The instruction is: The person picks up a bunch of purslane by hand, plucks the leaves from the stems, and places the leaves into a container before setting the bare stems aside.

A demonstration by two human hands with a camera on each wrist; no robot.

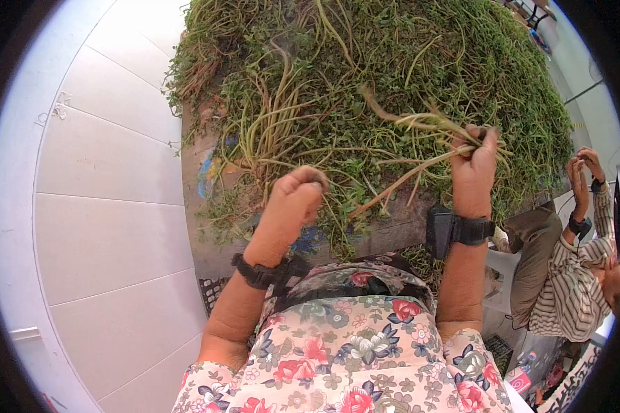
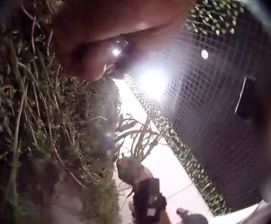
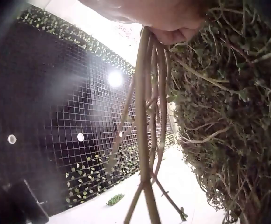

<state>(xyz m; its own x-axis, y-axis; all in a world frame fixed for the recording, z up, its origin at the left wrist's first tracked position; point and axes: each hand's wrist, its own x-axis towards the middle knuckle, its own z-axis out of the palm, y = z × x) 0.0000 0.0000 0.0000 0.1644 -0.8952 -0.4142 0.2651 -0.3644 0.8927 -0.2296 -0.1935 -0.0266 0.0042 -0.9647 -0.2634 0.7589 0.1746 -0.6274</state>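
Observation:
My right hand (image 1: 477, 162) grips a small bunch of long-stemmed greens (image 1: 424, 122) above the near side of a big heap of the same greens (image 1: 420, 62). In the right wrist view the held stems (image 3: 142, 116) hang below the curled fingers, bare and forking toward their ends. My left hand (image 1: 293, 199) is curled over the heap's near edge, thumb against the fingers, with no stem showing in its grasp. Just beyond it lies a bundle of pale stems (image 1: 272, 127), their lengths pointing away from me.
The heap covers most of a worn table (image 1: 386, 237) with paint-like blue and yellow marks. A white tiled floor (image 1: 110, 234) lies to the left. At the right another person in a striped shirt (image 1: 572, 296) sits close by, hands (image 1: 582, 179) raised near the heap.

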